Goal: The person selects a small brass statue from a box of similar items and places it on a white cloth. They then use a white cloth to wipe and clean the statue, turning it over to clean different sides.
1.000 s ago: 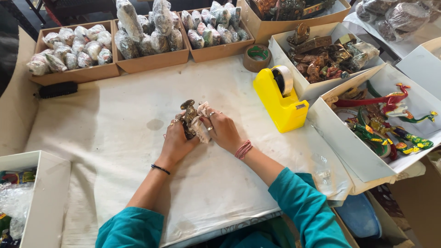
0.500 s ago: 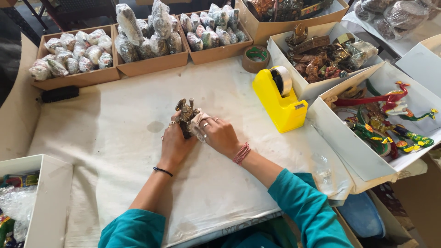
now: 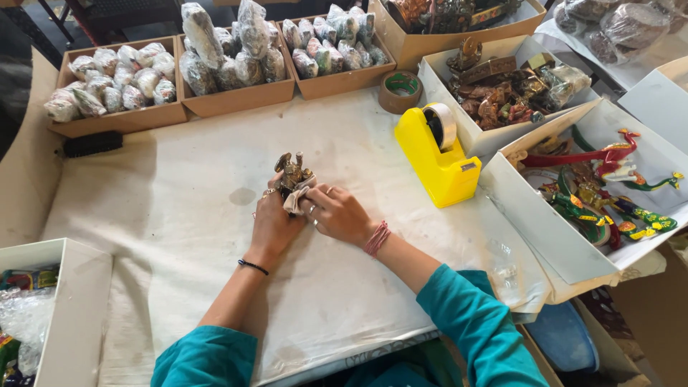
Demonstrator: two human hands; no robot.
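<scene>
- Brass-coloured small figurine (image 3: 290, 172) sits near the middle of the white-covered table (image 3: 179, 236); we note our left hand (image 3: 272, 226) closed around its lower part from the near side.
- Right hand (image 3: 337, 213), fingers curled, presses a pale cloth (image 3: 297, 198) against the figurine's right side; both hands touch each other over it.
- We see a dull stain (image 3: 242, 196) on the cover just left of the left hand.
- Yellow tape dispenser (image 3: 437, 154) stands toward the right edge, well apart from the hands; a brown tape roll (image 3: 400, 91) lies behind it near the far edge.
- Along the far edge: three brown cardboard trays (image 3: 236, 100) of plastic-wrapped pieces; a black block (image 3: 93, 143) lies before the leftmost.
- At the right edge: a white box (image 3: 494, 136) of dark metal figurines and another white box (image 3: 537, 215) of painted bird figures.
- At the near left corner: a white box (image 3: 75, 308), contents partly cut off.
</scene>
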